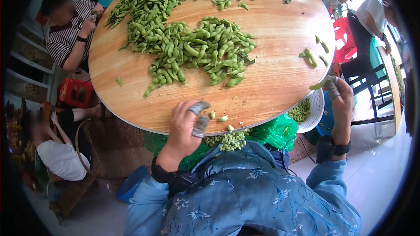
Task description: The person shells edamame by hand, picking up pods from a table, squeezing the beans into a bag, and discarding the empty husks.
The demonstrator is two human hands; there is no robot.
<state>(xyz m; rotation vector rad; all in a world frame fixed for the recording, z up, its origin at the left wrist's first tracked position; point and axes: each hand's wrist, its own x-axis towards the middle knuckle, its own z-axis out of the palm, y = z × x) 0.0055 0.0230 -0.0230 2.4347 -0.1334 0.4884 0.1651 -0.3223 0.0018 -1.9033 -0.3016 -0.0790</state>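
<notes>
My right hand [341, 94], with grey wrappings on its fingertips, pinches a green pod [321, 83] at the table's right edge, above a white basket. My left hand [186, 122] is over the near table edge, its thumb and forefinger wrapped in grey and apart, with nothing visible between them. Beside it on the wooden table [271, 78] lie a few loose beans [223, 118]. A large heap of green pods [192, 48] covers the table's middle and far side. Below the edge, shelled beans [229, 140] lie in green plastic [273, 131] by my lap.
The white basket [316, 109] holds pods, with a blue container [326, 122] beside it. People [65, 39] are at the left, one at the table and one seated lower; others are at the upper right. Red stools [78, 92] and a blue bin [131, 183] stand around.
</notes>
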